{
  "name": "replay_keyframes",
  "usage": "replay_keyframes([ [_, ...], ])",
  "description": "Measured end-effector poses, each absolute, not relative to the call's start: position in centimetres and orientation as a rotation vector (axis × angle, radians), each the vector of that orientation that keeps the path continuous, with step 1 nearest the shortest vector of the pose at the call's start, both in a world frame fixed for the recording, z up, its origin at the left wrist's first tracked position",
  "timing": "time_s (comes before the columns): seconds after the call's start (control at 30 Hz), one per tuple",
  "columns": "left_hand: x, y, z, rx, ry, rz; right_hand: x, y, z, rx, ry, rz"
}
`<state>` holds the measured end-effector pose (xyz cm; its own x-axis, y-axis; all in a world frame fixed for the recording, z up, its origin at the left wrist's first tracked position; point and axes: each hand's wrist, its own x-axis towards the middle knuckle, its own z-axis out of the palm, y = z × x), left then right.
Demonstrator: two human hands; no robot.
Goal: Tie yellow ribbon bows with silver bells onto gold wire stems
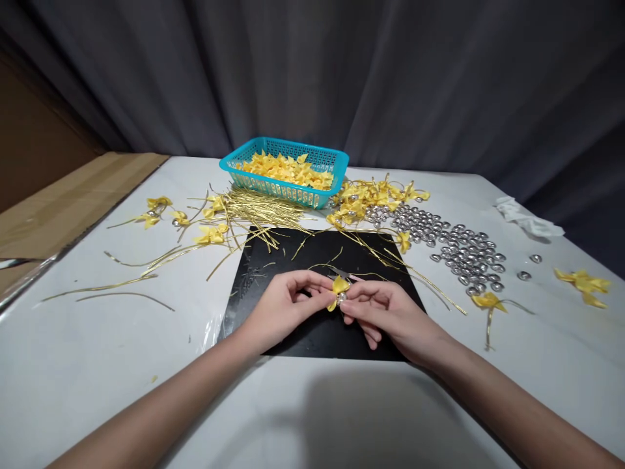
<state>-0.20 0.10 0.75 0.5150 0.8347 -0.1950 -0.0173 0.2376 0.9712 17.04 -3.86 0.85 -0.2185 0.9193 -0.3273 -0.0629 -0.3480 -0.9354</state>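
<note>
While over mat [293, 260]: fingers [319, 294] on bow [338, 287].

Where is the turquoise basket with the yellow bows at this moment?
In the head view, the turquoise basket stands at the far middle of the white table, just behind the pile of gold wire ties and beyond the black mat.

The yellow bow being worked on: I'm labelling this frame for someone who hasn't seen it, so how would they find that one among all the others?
Start at the black mat in the middle of the white table. Above its near half, the left hand and right hand meet. The yellow bow is pinched between their fingers, the only bow held rather than lying on the table or in the teal basket.
</note>
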Motion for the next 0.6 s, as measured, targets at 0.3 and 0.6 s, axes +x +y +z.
replay_keyframes([
  [0.3, -0.33, 0.04, 1.27, 1.251, 0.818, 0.661, 17.61, -3.81, 1.01, -1.203, -1.079, 1.746],
  [0.6, -0.47, 0.23, 1.04, 1.304, 0.757, 0.574, 17.58, -3.75, 0.91, -1.200, -1.087, 1.756],
])
